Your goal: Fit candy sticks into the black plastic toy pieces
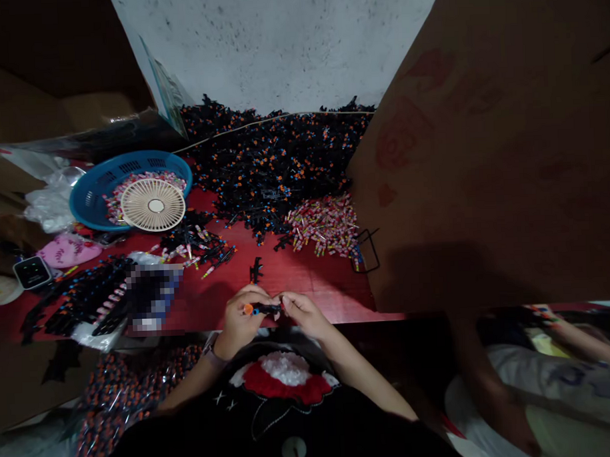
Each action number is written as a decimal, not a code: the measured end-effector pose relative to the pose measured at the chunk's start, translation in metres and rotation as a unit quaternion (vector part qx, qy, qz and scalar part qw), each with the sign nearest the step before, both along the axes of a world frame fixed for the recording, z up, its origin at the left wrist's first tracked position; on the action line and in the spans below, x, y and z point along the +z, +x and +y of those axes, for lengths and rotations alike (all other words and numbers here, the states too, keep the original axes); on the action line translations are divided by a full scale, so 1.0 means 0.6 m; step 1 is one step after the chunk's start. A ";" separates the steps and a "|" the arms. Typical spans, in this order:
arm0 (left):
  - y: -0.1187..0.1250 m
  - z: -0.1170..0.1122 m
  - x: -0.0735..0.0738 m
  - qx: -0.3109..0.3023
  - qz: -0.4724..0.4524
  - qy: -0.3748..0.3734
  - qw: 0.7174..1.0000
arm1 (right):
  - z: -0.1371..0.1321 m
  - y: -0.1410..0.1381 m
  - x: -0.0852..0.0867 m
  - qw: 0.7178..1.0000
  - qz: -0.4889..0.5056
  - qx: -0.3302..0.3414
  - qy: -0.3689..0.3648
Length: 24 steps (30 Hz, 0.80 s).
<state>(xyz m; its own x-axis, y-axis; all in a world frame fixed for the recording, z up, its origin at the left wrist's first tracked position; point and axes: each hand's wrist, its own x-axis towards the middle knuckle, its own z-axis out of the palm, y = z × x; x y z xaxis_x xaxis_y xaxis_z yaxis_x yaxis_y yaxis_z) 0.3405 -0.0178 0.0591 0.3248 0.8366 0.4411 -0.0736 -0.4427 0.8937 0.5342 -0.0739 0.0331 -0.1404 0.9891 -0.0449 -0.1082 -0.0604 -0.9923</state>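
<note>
Just in front of my body, at the table's near edge, my left hand is closed around a small black toy gun. Its orange tip and a blue piece point out to the left. The fingers of my right hand pinch the other end; a tiny part there is too small to make out. Right beyond my left fingers lies another black toy gun. Farther off are a big heap of black toy guns with orange and blue bits, and a pile of small pink and yellow pieces.
At the left stands a blue basket with a white fan grille over pink pieces. Rows of toy guns lie nearer, by a smartwatch. A tall cardboard box blocks the right; another person's arm shows beyond.
</note>
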 end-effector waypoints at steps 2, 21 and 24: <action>-0.005 -0.004 0.002 -0.042 -0.009 0.009 0.999 | -0.010 -0.002 0.000 1.000 -0.021 -0.002 0.020; -0.036 0.127 -0.126 0.200 0.025 -0.192 0.960 | 0.037 0.016 -0.153 0.982 -0.088 -0.168 -0.024; -0.081 0.218 -0.135 0.286 0.218 -0.164 0.919 | 0.070 0.089 -0.197 0.924 -0.258 -0.281 -0.010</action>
